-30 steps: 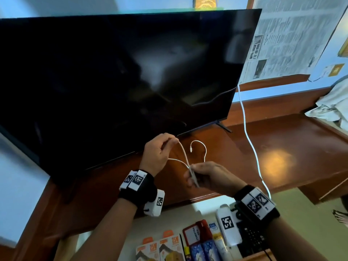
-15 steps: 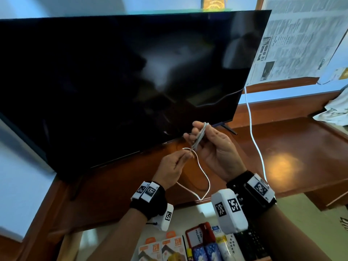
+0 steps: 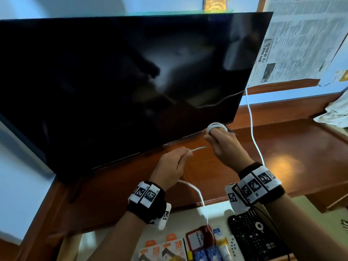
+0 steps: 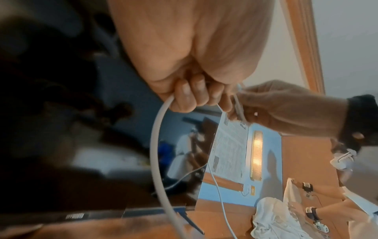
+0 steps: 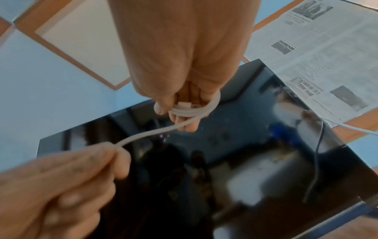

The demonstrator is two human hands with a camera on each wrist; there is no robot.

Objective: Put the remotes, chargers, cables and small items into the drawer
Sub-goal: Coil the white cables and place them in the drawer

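Note:
A white cable [image 3: 215, 126] is wound in a few loops round the fingers of my right hand [image 3: 224, 143], seen close in the right wrist view as a coil [image 5: 194, 110] with a white plug under the thumb. My left hand [image 3: 172, 164] grips the free length [image 3: 197, 148]; the rest hangs from its heel down over the open drawer [image 3: 218, 210]. In the left wrist view the left fingers [image 4: 190, 95] curl round the cable [image 4: 155, 145]. The drawer holds a black remote [image 3: 252, 234], orange charger boxes [image 3: 163, 251], a red card holder [image 3: 199, 240] and small tubes.
A large black TV [image 3: 122, 81] stands on the brown wooden cabinet top [image 3: 291, 147] right behind my hands. Another white cable [image 3: 252, 125] runs from behind the TV down across the cabinet. Newspaper [image 3: 301, 40] covers the wall at right; white cloth [image 3: 337, 113] lies far right.
The cable, stretched and looped between both hands a second ago, is now wrapped into a coil round my right fingers. My left hand dropped lower and feeds the remaining length.

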